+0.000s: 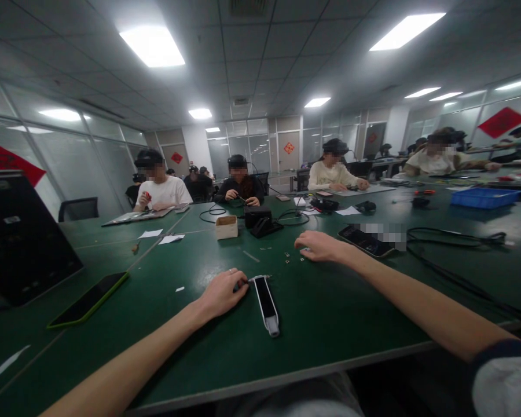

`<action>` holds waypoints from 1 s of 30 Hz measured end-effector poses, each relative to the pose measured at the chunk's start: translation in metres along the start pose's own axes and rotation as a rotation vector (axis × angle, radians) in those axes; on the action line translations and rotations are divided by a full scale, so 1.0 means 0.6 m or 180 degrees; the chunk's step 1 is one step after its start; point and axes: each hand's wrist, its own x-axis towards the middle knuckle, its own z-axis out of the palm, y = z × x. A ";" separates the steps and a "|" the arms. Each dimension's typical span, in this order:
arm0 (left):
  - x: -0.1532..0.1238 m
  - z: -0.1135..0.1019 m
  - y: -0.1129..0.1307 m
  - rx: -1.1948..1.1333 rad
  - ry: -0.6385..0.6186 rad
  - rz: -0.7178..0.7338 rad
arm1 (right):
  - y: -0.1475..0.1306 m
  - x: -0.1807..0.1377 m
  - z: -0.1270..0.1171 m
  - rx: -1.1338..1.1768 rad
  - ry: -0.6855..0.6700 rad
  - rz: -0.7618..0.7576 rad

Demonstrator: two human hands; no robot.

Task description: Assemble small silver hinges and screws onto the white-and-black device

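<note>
A slim white-edged device (267, 304) with a long black face and a pale, narrow near end lies on the green table. It resembles a scanning pen. Beside its far end is my left hand (223, 291), fingers curled in and pressed together at the tips; what they pinch there is too small to make out. Farther off to the right, my right hand (321, 247) reaches low over the tabletop. Its fingers are bent together near several tiny metal pieces (287, 261), and whatever lies at their tips is mostly hidden.
Right of my right forearm lies a dark phone (367, 240), with black cables (451, 237) beyond. A small cardboard box (226, 227) and a black stand (260, 223) are ahead. A green-edged phone (89, 300) is left, near a black case (21, 243). Co-workers sit across the table.
</note>
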 end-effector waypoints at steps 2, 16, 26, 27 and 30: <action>0.000 0.000 -0.001 -0.0018 0.0002 0.0010 | 0.026 -0.004 0.005 -0.0007 -0.0330 0.0107; 0.000 -0.002 0.002 0.0033 -0.0026 -0.0016 | 0.050 -0.005 0.008 -0.0026 -0.0512 0.0447; -0.006 -0.014 0.017 -0.0204 0.0643 -0.0064 | -0.075 0.001 -0.002 0.0943 0.1177 -0.0274; -0.008 -0.017 0.026 -0.0298 0.0655 -0.0046 | -0.099 0.000 -0.001 0.1140 0.1379 -0.0360; -0.016 -0.022 0.055 -0.0694 0.0560 0.0006 | -0.169 -0.004 0.002 0.1582 0.1920 -0.0664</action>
